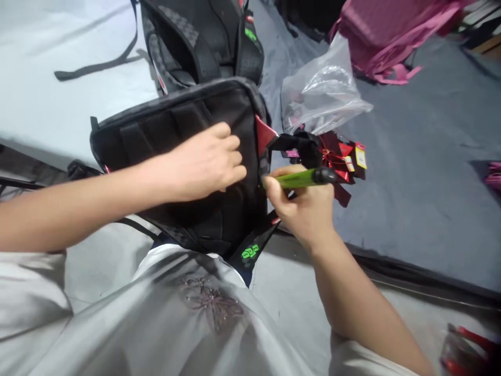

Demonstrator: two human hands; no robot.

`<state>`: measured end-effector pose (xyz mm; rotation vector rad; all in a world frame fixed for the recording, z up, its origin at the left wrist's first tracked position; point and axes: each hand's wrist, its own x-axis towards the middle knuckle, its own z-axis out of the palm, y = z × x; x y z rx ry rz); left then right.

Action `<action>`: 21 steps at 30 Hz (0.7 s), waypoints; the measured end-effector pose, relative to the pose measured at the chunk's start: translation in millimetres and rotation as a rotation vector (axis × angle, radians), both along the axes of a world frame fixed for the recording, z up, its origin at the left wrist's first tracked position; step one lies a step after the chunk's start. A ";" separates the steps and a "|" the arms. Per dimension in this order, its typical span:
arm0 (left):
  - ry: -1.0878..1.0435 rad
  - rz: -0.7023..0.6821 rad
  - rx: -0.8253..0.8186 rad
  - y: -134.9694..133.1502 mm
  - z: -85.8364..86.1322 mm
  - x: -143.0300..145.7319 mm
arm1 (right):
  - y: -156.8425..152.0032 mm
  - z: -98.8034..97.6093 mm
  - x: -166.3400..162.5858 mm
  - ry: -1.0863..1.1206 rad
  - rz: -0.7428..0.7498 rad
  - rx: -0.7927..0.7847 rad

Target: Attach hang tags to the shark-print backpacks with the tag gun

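A black backpack [156, 130] lies across my lap and the edge of a grey table [422, 172]. My left hand [207, 162] rests on its padded back, fingers curled and pressed against the fabric near the right edge. My right hand [303, 209] is closed round a green tool with a black tip [305, 178], held against the backpack's side by a red panel [264, 133] and a black strap [293, 143]. Red tags and ribbon [344, 159] hang from that strap.
A clear plastic bag [323, 89] lies just beyond the strap. A pink bag [387, 36] sits at the far right of the table. A second black backpack [203, 36] stands behind. Something red [469, 344] shows at the lower right.
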<state>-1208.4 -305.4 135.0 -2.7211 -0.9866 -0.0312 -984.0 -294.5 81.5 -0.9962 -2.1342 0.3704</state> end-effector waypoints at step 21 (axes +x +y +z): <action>-0.028 0.044 -0.057 -35.7 -6.1 17.2 | -5.2 -48.7 9.8 0.219 0.309 0.488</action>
